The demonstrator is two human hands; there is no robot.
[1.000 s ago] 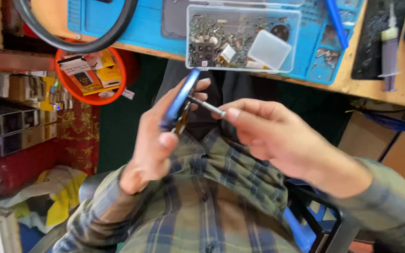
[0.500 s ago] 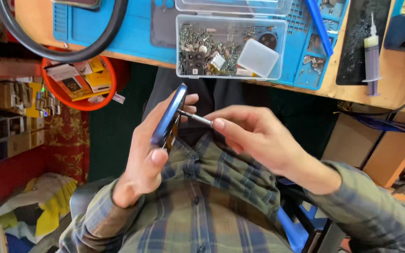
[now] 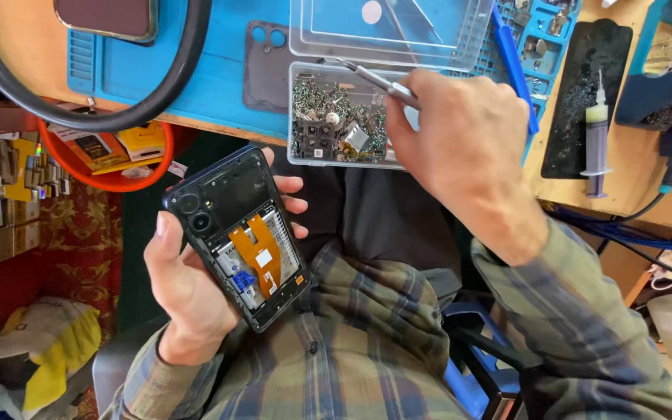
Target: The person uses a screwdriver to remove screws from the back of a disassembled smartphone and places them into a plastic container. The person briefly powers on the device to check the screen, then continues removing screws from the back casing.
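Observation:
My left hand [image 3: 188, 288] holds an opened smartphone [image 3: 239, 233] with its back cover off, so the black frame, camera lenses and an orange flex cable show. It sits low over my lap, its open back turned up to the camera. My right hand [image 3: 464, 148] grips metal tweezers [image 3: 371, 76], whose tips reach over a clear plastic box [image 3: 336, 117] full of small screws and metal parts on the bench edge.
A blue work mat [image 3: 196, 70] carries a dark phone back cover [image 3: 266, 66] and a clear lid [image 3: 390, 31]. A black cable loop [image 3: 180, 78], a syringe [image 3: 596, 140] on a black pad and an orange bowl [image 3: 110, 155] lie around.
My right hand left the phone and moved up to the parts box with the tweezers. My left hand turned the phone from edge-on so its open back shows.

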